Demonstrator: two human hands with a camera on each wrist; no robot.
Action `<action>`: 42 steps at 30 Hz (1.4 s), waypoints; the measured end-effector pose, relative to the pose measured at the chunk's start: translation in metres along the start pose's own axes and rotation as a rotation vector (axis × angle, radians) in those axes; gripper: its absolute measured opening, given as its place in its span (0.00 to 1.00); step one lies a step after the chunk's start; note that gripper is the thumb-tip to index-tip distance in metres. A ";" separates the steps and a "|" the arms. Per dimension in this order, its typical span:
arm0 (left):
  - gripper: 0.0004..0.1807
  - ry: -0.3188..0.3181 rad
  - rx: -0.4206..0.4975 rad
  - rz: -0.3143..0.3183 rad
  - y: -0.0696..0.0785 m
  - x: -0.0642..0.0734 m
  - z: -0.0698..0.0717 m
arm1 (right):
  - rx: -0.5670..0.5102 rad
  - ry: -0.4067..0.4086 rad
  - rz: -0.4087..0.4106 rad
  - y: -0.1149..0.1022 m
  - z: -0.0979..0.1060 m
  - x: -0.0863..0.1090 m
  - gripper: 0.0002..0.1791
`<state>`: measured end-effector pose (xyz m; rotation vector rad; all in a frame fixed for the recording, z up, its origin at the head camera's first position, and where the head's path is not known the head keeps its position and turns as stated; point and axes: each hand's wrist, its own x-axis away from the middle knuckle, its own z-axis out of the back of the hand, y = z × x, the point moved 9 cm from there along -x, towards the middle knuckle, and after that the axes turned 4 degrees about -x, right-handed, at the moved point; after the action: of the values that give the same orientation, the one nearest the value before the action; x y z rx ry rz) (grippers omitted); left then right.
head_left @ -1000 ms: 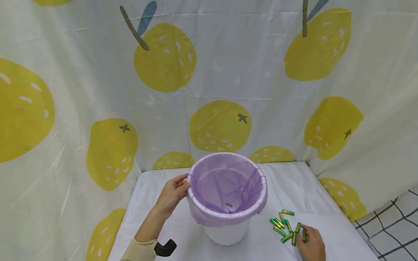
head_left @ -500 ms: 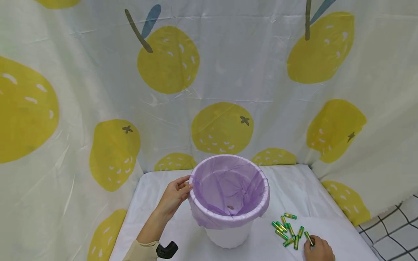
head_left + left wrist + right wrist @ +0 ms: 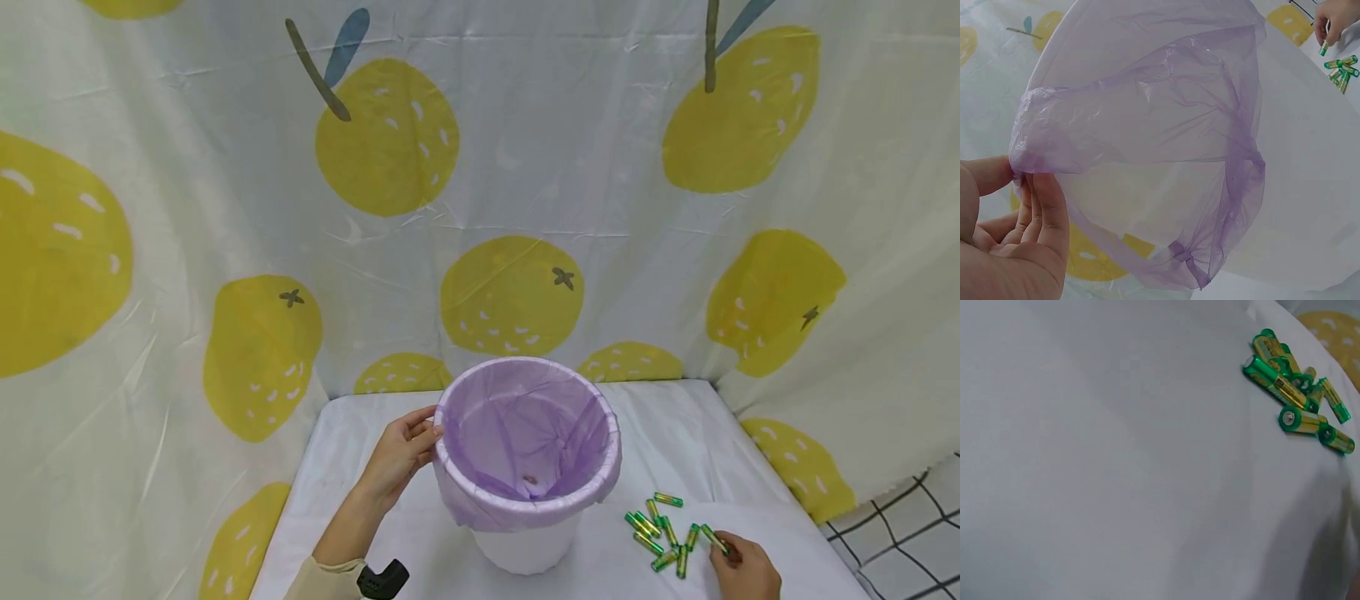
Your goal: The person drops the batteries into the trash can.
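A white trash bin [image 3: 525, 552] stands mid-table, lined with a purple plastic bag [image 3: 517, 417] folded over its rim. My left hand [image 3: 395, 460] pinches the bag-covered rim on the left side; in the left wrist view, thumb and fingers meet on the bag's edge [image 3: 1041, 134]. At the lower right, my right hand [image 3: 748, 571] holds a green-and-gold battery [image 3: 715, 539] in its fingertips, beside a loose pile of similar batteries [image 3: 647, 543]. The right wrist view shows several batteries [image 3: 1275, 383], while the hand itself is almost wholly out of frame.
White cloth covers the table [image 3: 630, 433]. A curtain [image 3: 525, 125] with yellow fruit prints hangs behind and at both sides. A dark wire grid [image 3: 907, 525] shows at the right edge. A small brownish spot [image 3: 530, 479] shows at the bin's bottom.
My right hand has moved right from the pile, with a battery now lifted in its fingertips. My left hand keeps its place on the rim. The head view has shifted slightly.
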<state>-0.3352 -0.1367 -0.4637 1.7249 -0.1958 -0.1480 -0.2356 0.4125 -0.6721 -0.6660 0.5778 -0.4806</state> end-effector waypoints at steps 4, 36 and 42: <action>0.30 -0.012 0.011 -0.007 0.001 0.001 0.000 | -0.018 -0.055 0.011 -0.009 0.002 -0.006 0.12; 0.29 -0.021 0.035 -0.045 0.004 0.003 -0.005 | -0.285 -0.103 0.336 -0.136 0.046 -0.035 0.10; 0.28 -0.011 0.021 -0.046 0.003 0.003 -0.005 | -0.354 -0.130 0.418 -0.164 0.055 -0.039 0.11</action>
<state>-0.3315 -0.1334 -0.4600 1.7507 -0.1659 -0.1898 -0.2669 0.3451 -0.5111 -0.8785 0.6651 0.0592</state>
